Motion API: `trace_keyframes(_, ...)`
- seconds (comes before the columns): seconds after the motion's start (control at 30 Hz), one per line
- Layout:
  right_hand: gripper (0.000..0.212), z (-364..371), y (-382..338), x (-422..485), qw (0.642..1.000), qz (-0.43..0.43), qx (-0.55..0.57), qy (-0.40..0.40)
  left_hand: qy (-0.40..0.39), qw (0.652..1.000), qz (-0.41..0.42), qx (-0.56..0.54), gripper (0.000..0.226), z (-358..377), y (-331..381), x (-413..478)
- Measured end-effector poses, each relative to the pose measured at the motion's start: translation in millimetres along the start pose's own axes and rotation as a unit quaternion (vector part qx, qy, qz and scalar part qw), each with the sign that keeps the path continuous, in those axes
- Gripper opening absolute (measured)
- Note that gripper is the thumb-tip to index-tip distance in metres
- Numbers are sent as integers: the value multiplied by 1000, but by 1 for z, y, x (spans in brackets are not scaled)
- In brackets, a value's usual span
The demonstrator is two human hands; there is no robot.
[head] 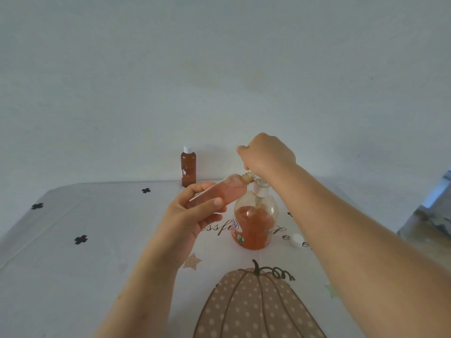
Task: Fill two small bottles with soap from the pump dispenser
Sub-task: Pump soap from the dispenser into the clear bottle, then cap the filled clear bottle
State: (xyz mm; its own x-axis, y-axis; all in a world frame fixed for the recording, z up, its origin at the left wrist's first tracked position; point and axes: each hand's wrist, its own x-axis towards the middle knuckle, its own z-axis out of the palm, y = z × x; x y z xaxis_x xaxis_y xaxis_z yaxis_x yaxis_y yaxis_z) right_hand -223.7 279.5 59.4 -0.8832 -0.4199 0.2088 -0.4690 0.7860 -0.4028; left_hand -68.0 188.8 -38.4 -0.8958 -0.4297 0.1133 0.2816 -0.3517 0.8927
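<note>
The left hand (192,215) grips the small bottle (219,192) by its body, long axis slanting up and rightward from the grip, open neck at the head of the pump dispenser (253,223) (right hand (266,154) curled over it).

Centre frame: left hand (195,215) holds small bottle (214,193) tilted, open neck at the nozzle of the pump dispenser (253,223). Right hand (266,154) curled over the pump head. Dispenser about half full, orange soap. Capped bottle (188,167) upright at the table's far edge. White cap (297,240) lies right of the dispenser on the tablecloth (97,240).
</note>
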Motion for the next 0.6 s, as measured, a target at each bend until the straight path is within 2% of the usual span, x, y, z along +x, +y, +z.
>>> trace_keyframes(0.17,36,-6,0,-2,997,11,70,19,1,1000,-3,-1,36,1,1,-1)
trace_keyframes(0.33,35,-10,1,-5,987,26,152,44,5,1000,1,21,38,3,3,-2)
trace_keyframes(0.6,31,-30,1,-10,981,21,187,41,20,999,-14,23,33,-3,6,-3)
